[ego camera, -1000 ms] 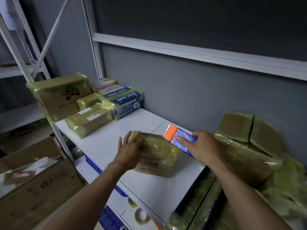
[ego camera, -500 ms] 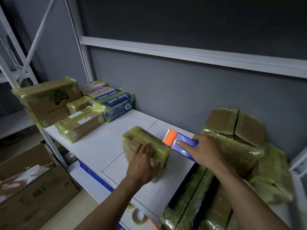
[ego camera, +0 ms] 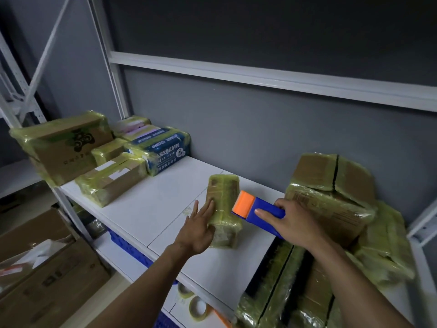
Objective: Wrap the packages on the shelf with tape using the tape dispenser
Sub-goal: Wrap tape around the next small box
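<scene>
A small package (ego camera: 224,204) wrapped in yellowish tape stands on edge in the middle of the white shelf (ego camera: 151,204). My left hand (ego camera: 198,228) presses flat against its left side with straight fingers. My right hand (ego camera: 290,226) grips the blue tape dispenser (ego camera: 262,214), whose orange toothed head touches the package's right side.
Several taped packages (ego camera: 71,147) and a blue printed pack (ego camera: 165,150) sit at the shelf's far left. A heap of taped boxes (ego camera: 331,204) fills the right end. Tape rolls (ego camera: 197,308) lie on the lower shelf. Cardboard cartons (ego camera: 47,275) stand on the floor at left.
The package has been turned up from lying to standing on edge. My left hand went from on top of it to flat against its left side. The dispenser stayed at its right side.
</scene>
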Demonstrator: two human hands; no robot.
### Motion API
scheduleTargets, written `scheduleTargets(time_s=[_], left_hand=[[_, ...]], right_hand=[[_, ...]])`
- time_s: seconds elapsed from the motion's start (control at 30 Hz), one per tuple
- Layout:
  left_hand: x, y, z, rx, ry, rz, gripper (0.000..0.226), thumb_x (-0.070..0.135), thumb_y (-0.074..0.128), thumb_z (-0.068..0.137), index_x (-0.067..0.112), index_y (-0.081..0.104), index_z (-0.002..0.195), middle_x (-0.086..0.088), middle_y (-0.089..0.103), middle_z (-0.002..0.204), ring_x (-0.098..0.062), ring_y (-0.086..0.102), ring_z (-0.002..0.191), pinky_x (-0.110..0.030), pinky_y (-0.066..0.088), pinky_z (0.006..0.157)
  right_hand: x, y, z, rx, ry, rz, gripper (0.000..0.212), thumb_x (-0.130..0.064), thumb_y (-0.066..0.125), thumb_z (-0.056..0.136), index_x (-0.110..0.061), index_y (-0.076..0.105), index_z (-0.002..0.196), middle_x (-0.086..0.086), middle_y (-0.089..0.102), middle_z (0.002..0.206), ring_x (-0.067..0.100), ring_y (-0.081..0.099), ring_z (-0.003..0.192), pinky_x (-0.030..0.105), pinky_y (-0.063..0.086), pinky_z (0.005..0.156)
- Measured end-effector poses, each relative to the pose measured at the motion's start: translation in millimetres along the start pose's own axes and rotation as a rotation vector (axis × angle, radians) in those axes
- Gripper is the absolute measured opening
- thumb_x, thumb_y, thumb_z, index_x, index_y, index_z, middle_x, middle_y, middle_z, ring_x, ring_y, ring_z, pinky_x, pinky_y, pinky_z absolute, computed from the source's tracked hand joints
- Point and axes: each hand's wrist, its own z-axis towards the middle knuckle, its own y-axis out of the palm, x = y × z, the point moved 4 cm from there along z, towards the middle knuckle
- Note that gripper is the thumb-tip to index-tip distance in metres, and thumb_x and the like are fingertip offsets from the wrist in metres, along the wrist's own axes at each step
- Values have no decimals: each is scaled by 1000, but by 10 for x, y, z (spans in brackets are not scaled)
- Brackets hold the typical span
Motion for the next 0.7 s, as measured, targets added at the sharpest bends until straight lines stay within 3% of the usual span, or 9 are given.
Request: scheduleTargets(time_s=[0.07,0.13,0.2,0.27,0.37,0.43,0.53,0.7], left_hand=[[49,-94,2,23,49,-61,72,23,35,95,28,9,163,17,-2,168,-20,-16,154,-55,3,125],[172,-255,-49,189,119,-267,65,29,36,91,29,36,156,16,23,165,-11,9,155,-34,16,123],[308,-390,-113,290,72,-598,46,37,44,92,29,67,131,16,58,141,-5,49,133,-18,41,103],[429,-394,-170,223,22,-821,35,49,53,92,29,79,105,11,74,109,-7,67,101,-15,49,75],[486,-349,-215,113,-4,-887,36,56,60,89,27,80,96,1,75,88,-14,67,82,-22,45,65],[483,-300,-209,102,-18,-950,22,47,66,93,29,80,94,0,74,84,-9,66,77,-17,45,64],[497,-271,-195,147,-34,-979,11,28,70,94,28,81,92,6,76,86,-4,68,79,-12,46,68],[533,-283,-195,167,14,-997,9,25,72,92,23,80,89,6,77,90,-3,70,84,-11,47,70]], right_hand=[[-46,9,-15,-32,21,-19,66,-86,55,74,-20,52,69,1,57,61,17,60,57,42,49,60],[-96,18,-25,-53,19,-37,60,-83,59,77,-24,54,72,-1,59,64,13,62,59,44,53,63],[-130,2,-38,-55,17,-24,55,-81,61,78,-26,55,74,-4,61,67,10,63,60,44,54,63],[-166,-27,-80,-45,12,-1,56,-85,58,75,-29,56,75,-10,64,72,7,64,63,40,53,62],[-181,-38,-171,-17,15,-13,56,-85,58,75,-29,59,78,-16,65,78,5,64,66,33,51,61],[-181,-53,-220,-3,1,-20,53,-83,59,76,-30,58,77,-16,64,78,5,63,67,25,46,59],[-194,-76,-264,30,-48,24,46,-78,62,78,-33,56,75,-13,63,75,8,61,65,20,42,57],[-217,-82,-293,-10,-72,43,29,-76,64,79,-49,57,81,-19,64,76,2,63,65,13,44,59]])
